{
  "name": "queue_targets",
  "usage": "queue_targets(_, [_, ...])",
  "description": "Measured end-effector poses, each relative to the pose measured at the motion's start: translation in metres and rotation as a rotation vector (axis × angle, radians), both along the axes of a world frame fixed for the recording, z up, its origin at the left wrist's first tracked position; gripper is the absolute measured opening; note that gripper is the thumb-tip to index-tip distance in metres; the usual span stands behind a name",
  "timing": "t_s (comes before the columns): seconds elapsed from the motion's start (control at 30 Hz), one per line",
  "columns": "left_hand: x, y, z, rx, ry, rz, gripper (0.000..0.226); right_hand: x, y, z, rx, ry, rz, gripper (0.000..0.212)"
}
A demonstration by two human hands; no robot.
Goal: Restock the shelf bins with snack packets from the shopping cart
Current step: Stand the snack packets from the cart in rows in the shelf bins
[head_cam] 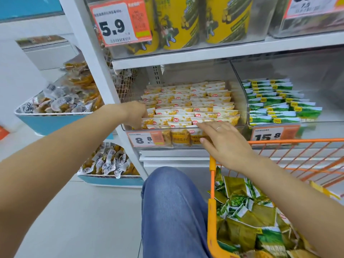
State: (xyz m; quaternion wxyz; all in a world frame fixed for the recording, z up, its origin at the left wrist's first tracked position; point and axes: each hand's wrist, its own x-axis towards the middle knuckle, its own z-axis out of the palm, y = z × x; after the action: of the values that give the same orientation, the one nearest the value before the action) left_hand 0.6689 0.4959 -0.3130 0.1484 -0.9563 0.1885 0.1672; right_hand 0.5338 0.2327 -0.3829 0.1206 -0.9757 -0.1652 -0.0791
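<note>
**Tidying the yellow packets in the shelf bin**

Reaching into the clear shelf bin [240, 101], the left hand [136, 113] has its fingers curled down among the yellow snack packets [188, 107] at the bin's left end — whether they actually pinch one cannot be told. The right hand [226, 142], a ring on one finger, lies flat with straight fingers [203, 125] touching the nearest row of packets at the bin's front edge, gripping nothing. Right of this bin, a second bin holds green packets [279, 101]. Near and to the right stands the orange shopping cart [212, 211], with loose green and olive snack packets [247, 211] heaped inside. A knee in blue denim [173, 207] sits left of the cart.
</note>
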Motion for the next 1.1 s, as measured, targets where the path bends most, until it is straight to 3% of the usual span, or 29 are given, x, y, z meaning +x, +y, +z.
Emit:
queue_targets(0.2, [0.0, -0.006, 0.012, 0.087, -0.052, -0.06, 0.045, 0.0, -0.001, 0.0, 0.009, -0.016, 0.004, 0.073])
queue_targets(0.4, [0.0, 0.001, -0.008, 0.165, -0.026, -0.154, 0.036, 0.002, 0.0, 0.002, 0.043, 0.028, 0.017, 0.072])
queue_targets(0.57, [-0.011, -0.007, 0.008, 0.159, -0.054, -0.102, 0.02, -0.02, -0.02, 0.029, 0.291, 0.094, 0.102, 0.043])
queue_targets(0.67, [-0.046, -0.039, 0.028, -0.025, -0.285, -0.192, 0.021, -0.053, -0.046, 0.035, 0.267, 0.074, 0.1, 0.026])
queue_targets(0.73, [-0.083, -0.07, 0.031, -0.313, -0.299, -0.315, 0.02, -0.074, -0.059, 0.031, 0.122, 0.315, 0.116, 0.018])
queue_targets(0.8, [-0.12, -0.105, 0.024, -0.523, -0.19, -0.415, 0.019, -0.092, -0.067, 0.022, -0.067, 0.717, 0.139, 0.03])
queue_targets(0.9, [-0.157, -0.149, -0.005, -0.639, 0.021, -0.519, 0.018, -0.111, -0.073, 0.003, -0.156, 1.163, 0.185, 0.045])
queue_targets(0.97, [-0.171, -0.171, -0.03, -0.628, 0.104, -0.548, 0.019, -0.119, -0.075, -0.008, -0.134, 1.213, 0.223, 0.049])
queue_targets(1.1, [-0.183, -0.195, -0.064, -0.677, 0.227, -0.517, 0.02, -0.123, -0.07, -0.014, -0.211, 1.027, 0.281, 0.035])
